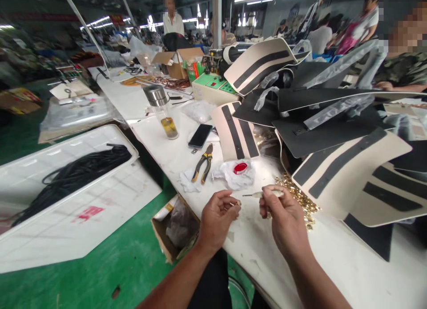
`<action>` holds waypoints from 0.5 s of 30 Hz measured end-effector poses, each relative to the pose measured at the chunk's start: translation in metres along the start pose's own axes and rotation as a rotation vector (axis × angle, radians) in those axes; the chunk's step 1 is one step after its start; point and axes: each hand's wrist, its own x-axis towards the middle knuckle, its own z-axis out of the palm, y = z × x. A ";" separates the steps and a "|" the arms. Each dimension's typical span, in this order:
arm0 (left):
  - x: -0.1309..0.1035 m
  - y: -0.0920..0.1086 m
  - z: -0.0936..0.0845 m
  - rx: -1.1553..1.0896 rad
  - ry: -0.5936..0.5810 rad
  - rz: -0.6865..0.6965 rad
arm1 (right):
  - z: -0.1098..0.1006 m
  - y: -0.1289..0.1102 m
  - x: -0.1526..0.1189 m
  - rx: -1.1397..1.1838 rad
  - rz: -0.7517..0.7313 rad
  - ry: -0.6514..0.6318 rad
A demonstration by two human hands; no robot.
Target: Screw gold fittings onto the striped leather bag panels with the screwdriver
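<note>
Between the thumb and fingers of my left hand (pixel 218 215) is a small gold metal piece (pixel 238 203), too small to name exactly. My right hand (pixel 282 215) grips a small screwdriver (pixel 255 194), its thin shaft pointing left toward the left hand. Beside the right hand spreads a pile of small gold metal fittings (pixel 302 206). Just beyond both hands, a red oval item (pixel 240 168) rests on a crumpled white cloth (pixel 227 175). Pliers with black and yellow handles (pixel 203 164) lie left of that cloth.
A phone (pixel 200 135) and a glass bottle (pixel 169 122) occupy the table's left side. Black and cream panels (pixel 353 166) are heaped at right. On the left, a white bin (pixel 100 193) holds black cords. Below the table edge sits a cardboard box (pixel 163 238). Other people work behind.
</note>
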 end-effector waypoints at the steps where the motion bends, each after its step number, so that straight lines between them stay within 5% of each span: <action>1: 0.000 0.001 -0.001 -0.004 -0.013 -0.005 | 0.000 0.002 -0.004 0.007 0.007 0.006; 15: 0.001 0.000 -0.003 -0.052 -0.048 0.019 | 0.003 0.007 -0.012 -0.048 -0.003 0.006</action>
